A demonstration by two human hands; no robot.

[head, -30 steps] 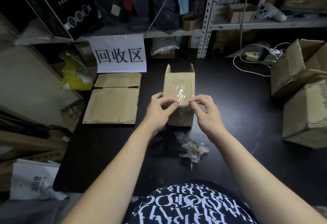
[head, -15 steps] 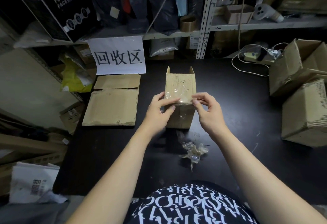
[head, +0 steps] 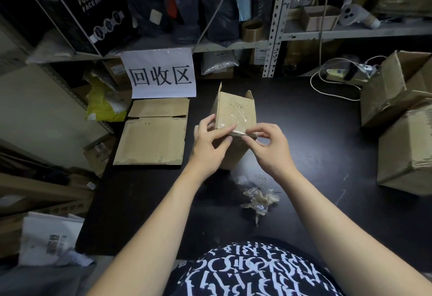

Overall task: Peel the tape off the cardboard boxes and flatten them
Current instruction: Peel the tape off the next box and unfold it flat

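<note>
A small cardboard box [head: 236, 108] lies on its side in the middle of the black table [head: 304, 150], open flaps pointing away from me. Clear tape [head: 237, 118] covers its upper face. My left hand [head: 208, 146] holds the box at its near left edge, thumb laid along the top edge. My right hand [head: 268, 148] pinches the tape at the near right corner of that edge. A crumpled wad of peeled tape [head: 259, 201] lies on the table in front of me.
A flattened cardboard box [head: 152, 136] lies at the left under a white paper sign [head: 161, 73]. Two taped boxes [head: 406, 143] stand at the right edge, with a white cable [head: 327, 85] behind. Metal shelving [head: 275, 24] full of goods backs the table.
Both hands have shifted up along the box's near edge. My right fingers have closed on the tape at the corner, and the box has turned slightly.
</note>
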